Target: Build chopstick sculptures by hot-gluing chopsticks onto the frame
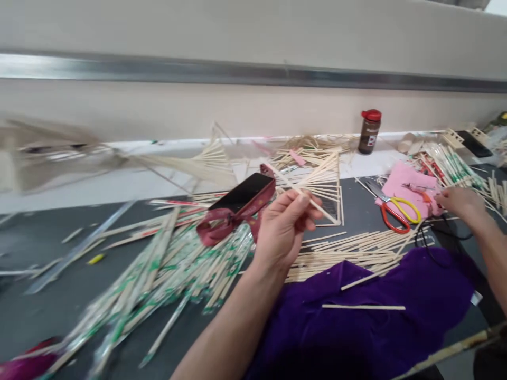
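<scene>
- Pinching a pale stick [289, 182] between thumb and fingers, the left hand [283, 227] works mid-scene in the head view; that grip is pressed firmly together, the stick slanting from far left to near right.
- Right beside it, a stick frame [317, 192] fans out on the dark surface [39, 316]; whether the pinched stick belongs to it, I cannot tell.
- Over on the right, the right hand [463, 203] sits with bent fingers by a small orange-tipped tool [425, 196]; whether that grip pinches anything, I cannot tell.
- Under the tool, a pink sheet [400, 177], and on its left edge scissors [385, 198] with red and yellow handles; a black cord [425, 248] loops on the near side.
- Nearer us, loose sticks [348, 258] spread beside a purple cloth [356, 338], a single stick [363, 307] lying across the fabric.
- Left of the left hand, a phone [243, 191] rests with a maroon strap [214, 224] on plastic-wrapped sticks [146, 285], and a yellow scrap [95, 259] lies farther left.
- Far side, a dark bottle [369, 134] with a red lid stands upright near the wall [277, 108].
</scene>
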`<act>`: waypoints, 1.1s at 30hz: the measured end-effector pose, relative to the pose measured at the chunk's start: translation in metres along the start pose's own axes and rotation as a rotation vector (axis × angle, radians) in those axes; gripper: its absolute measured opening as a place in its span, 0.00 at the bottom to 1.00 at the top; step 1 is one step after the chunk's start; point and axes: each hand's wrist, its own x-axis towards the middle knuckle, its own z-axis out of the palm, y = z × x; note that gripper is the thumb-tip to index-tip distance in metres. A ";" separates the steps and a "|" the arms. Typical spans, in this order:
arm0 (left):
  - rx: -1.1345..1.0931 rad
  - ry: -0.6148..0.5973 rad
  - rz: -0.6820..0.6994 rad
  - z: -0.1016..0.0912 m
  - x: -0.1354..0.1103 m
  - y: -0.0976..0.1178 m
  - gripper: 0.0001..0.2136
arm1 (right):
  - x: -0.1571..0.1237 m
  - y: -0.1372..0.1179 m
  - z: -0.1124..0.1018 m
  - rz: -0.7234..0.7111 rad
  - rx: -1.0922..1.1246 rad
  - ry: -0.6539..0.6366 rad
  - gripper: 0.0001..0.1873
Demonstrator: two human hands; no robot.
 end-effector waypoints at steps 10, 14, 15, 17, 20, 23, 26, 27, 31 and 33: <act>0.089 -0.033 0.000 0.003 -0.004 -0.010 0.15 | -0.104 -0.156 -0.047 -0.754 0.509 0.019 0.07; 0.132 -0.054 0.028 0.004 -0.007 -0.015 0.13 | -0.104 -0.212 -0.023 -0.909 0.597 -0.078 0.07; 0.150 -0.059 0.044 0.003 -0.008 -0.016 0.13 | -0.101 -0.220 -0.017 -0.912 0.608 -0.069 0.08; 0.197 -0.061 0.087 0.003 -0.009 -0.017 0.11 | -0.096 -0.231 -0.007 -0.912 0.602 -0.045 0.09; 0.285 -0.044 0.147 0.001 -0.009 -0.019 0.08 | -0.094 -0.237 0.002 -0.940 0.585 -0.017 0.09; 0.370 -0.025 0.183 0.001 -0.009 -0.019 0.06 | -0.096 -0.238 0.006 -0.982 0.562 0.032 0.08; 0.443 -0.042 0.173 0.002 -0.012 -0.011 0.05 | -0.092 -0.239 0.005 -0.999 0.553 0.040 0.09; 0.482 -0.047 0.166 0.001 -0.014 -0.005 0.06 | -0.088 -0.239 0.004 -0.991 0.573 0.016 0.08; 0.669 0.178 0.362 -0.014 -0.019 0.023 0.03 | -0.061 -0.240 0.003 -0.906 0.645 -0.122 0.08; 0.709 0.342 0.534 -0.030 -0.012 0.031 0.01 | -0.047 -0.239 0.009 -0.883 0.598 -0.210 0.08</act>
